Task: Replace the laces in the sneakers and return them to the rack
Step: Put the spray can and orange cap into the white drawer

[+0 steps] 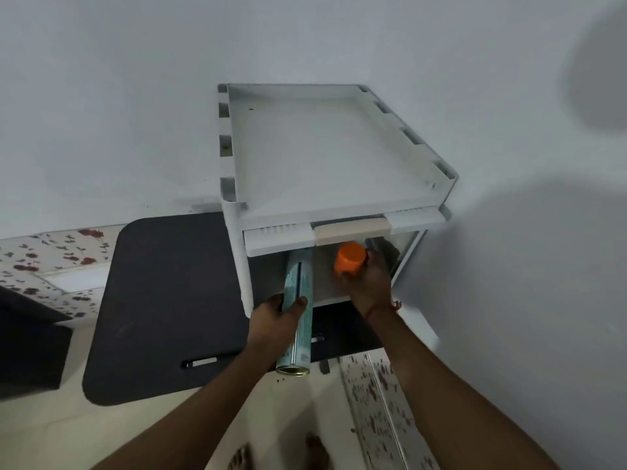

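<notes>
Gripping a teal spray can [296, 310], label print illegible, left-hand fingers [298, 304] curl; right hand [368, 279] clasps an orange-capped can [350, 258].

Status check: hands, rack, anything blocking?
Left hand grips teal spray can; right hand holds orange-capped can. Both at white rack opening. No sneakers in view.

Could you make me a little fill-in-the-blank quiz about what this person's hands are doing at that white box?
1. The left hand holds a long teal spray ____.
2. The cap in the right hand is coloured ____.
3. The white storage box stands against a ____.
4. The mat on the floor beside the box is ____ in colour.

Missing words: can; orange; wall; black
</notes>
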